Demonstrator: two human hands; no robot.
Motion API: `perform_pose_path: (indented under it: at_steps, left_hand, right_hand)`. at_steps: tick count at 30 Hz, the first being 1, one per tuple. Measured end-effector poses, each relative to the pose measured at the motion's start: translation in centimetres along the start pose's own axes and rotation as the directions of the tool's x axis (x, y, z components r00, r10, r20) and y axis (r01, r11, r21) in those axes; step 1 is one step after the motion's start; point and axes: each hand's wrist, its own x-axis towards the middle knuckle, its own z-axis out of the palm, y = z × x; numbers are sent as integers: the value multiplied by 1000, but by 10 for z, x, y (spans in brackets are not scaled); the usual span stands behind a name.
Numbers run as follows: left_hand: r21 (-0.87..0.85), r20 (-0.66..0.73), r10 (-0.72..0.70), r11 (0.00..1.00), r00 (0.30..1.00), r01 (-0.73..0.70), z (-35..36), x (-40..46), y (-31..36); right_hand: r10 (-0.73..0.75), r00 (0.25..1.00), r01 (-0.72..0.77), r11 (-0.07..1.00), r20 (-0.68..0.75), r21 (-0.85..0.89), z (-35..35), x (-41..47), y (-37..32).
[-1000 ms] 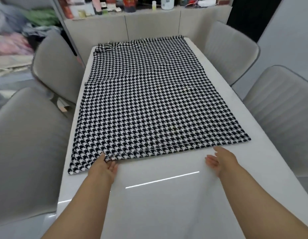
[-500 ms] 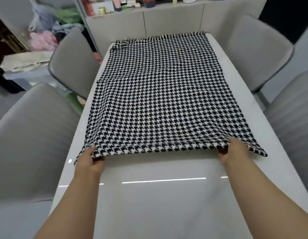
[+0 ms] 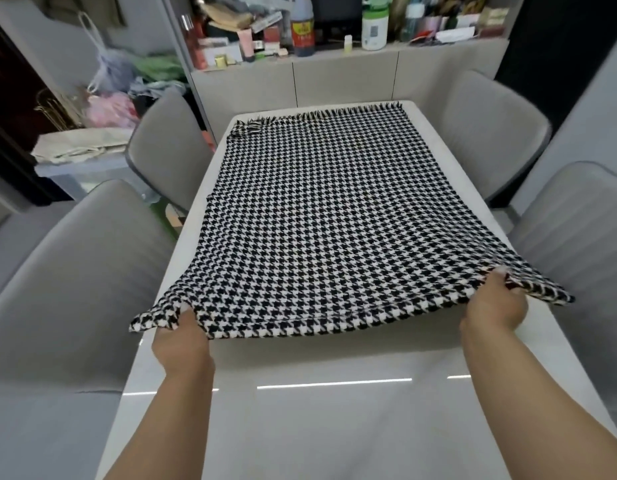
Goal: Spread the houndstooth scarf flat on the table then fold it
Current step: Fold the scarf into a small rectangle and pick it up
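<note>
Glossy white stone or laminate formed the table (image 3: 334,427), its near part catching thin bright streaks of reflected light. Over its far part lay the houndstooth scarf (image 3: 317,216), black and white, its fringed end reaching the far edge and one far corner bunched up on the left. The near hem was raised off the surface, casting a soft shadow beneath it. The left hand (image 3: 180,336) pinched that hem close to the near left corner, fingers tucked under the cloth and hidden; the right hand (image 3: 495,301) gripped it close to the near right corner, fingers curled around the fabric. Both corners drooped outward past the hands. Four grey upholstered chairs (image 3: 58,289) stood around the table, two on each side. Behind the table ran a pale low cabinet (image 3: 345,77), its top crowded with bottles, jars and boxes. To the left, beyond the chairs, were heaped bags and clothes (image 3: 109,98) in pink, green and white, blurred.
</note>
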Motion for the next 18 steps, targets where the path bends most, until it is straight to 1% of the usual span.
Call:
perform_pose_path:
  at_steps: [2,6,9,12,16,18]
  left_hand:
    - [79,29,37,996,999,-39,-10,-10,1]
    - [151,106,55,986,993,-71,-38,-34,5]
    - [164,149,39,984,988,-64,-61,-56,9]
    - [165,189,60,982,980,-92,-88,-76,14]
    - [155,238,86,980,967,-125,-125,-104,24]
    - [138,256,115,978,960,-154,-143,-119,29]
  right_hand:
    - [-67,998,67,997,17,-33,-12,-12,1]
    - [-164,982,170,983,92,-65,-40,-44,0]
    - [-215,965,229,970,147,-86,-64,-72,1]
    - [-260,946,282,954,193,-99,-89,-101,6]
    - [-313,914,341,937,258,-71,-124,-138,12]
    - [-341,899,360,933,276,-21,-141,-153,14]
